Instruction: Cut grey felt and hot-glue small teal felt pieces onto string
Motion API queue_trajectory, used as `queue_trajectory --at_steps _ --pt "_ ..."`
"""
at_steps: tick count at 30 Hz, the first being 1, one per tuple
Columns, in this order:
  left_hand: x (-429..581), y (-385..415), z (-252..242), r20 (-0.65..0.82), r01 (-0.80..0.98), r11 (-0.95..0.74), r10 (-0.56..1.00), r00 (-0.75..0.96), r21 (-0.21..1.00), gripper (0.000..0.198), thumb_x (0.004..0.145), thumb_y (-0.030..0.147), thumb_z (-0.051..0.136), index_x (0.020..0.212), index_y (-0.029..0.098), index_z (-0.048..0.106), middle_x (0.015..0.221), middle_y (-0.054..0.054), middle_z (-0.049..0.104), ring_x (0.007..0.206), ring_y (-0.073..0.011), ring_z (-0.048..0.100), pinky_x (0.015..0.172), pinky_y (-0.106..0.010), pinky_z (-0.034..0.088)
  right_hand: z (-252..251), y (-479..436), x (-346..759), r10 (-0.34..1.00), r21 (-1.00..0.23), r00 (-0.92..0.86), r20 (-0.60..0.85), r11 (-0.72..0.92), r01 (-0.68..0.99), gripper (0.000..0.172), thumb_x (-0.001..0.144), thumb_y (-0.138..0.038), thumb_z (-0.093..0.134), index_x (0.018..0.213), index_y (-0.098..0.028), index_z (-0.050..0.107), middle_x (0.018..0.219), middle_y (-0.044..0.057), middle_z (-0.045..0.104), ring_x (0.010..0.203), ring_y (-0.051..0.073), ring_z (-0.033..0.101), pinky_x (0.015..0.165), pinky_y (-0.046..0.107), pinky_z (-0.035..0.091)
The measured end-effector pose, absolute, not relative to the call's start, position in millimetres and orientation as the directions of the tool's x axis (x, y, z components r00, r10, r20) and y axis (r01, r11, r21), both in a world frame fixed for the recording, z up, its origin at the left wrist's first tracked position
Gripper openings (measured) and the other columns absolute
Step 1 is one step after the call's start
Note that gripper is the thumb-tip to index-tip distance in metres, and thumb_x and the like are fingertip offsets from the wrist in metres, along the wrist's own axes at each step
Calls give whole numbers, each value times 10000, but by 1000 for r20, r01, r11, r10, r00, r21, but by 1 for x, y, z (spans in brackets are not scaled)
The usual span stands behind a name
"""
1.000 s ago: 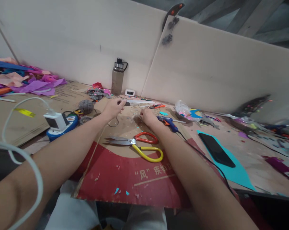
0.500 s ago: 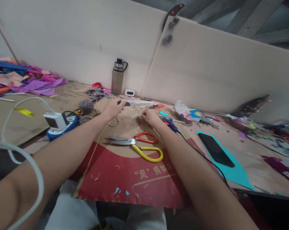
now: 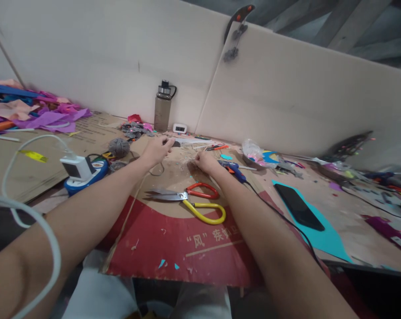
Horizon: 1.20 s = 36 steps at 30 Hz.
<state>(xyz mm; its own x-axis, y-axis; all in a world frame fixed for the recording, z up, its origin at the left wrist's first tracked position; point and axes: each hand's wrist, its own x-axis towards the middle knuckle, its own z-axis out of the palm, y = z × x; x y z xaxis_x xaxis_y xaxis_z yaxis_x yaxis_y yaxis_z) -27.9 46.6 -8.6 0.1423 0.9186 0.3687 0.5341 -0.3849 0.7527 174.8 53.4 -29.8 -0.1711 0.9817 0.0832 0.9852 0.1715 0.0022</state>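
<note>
left hand [image 3: 157, 149], right hand [image 3: 205, 162]: bare, too small in view for detail on fingers. left forearm [image 3: 87, 212], right forearm [image 3: 260, 230]: bare along whole visible length, long, slim. lap at bottom edge: pale cloth [image 3: 101, 294], probably white trousers, soft folds; same cloth on other thigh.

The scissors [image 3: 187, 201] had matt metal blades and glossy plastic handles. The cardboard [image 3: 174, 239] on the desk [image 3: 346, 208] looked rough. The phone [image 3: 298, 201] was glossy, the yarn ball [image 3: 118, 147] fuzzy.
</note>
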Motion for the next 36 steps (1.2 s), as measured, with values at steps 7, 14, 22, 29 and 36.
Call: queue_trajectory --at_steps 7,14,22,29,36 --pt "-28 51 -12 382 546 -404 910 160 734 368 856 449 421 704 158 586 662 -39 644 523 -112 558 473 -205 388 -28 52 170 986 30 -155 54 154 988 250 844 -138 485 933 -92 714 937 150 718 870 191 656 769 224 446" --pt "-28 54 -15 377 555 -410 909 180 724 371 862 448 418 674 162 562 644 -28 634 521 -106 551 488 -202 400 -30 59 166 990 15 -137 28 136 991 258 827 -146 492 925 -75 720 957 179 713 897 210 658 790 232 453" --pt "-28 52 -13 352 542 -379 922 158 750 361 849 466 428 688 170 558 659 -33 639 513 -104 538 460 -201 375 -35 56 173 991 -172 -90 102 107 979 227 799 -135 492 821 -70 708 864 159 718 793 183 654 706 212 441" --pt "-30 52 -13 362 545 -383 920 151 746 358 849 463 428 691 172 563 668 -29 647 530 -104 548 472 -194 379 -35 59 190 991 -435 -14 134 72 898 254 868 -168 405 884 -95 648 777 69 705 618 102 631 541 154 422" --pt "-30 48 -9 374 541 -392 915 149 744 371 861 464 411 677 172 545 668 -33 636 534 -111 546 488 -205 392 -13 35 176 978 -846 -162 128 193 496 207 785 -8 416 808 -117 590 734 23 647 657 73 613 649 178 494"
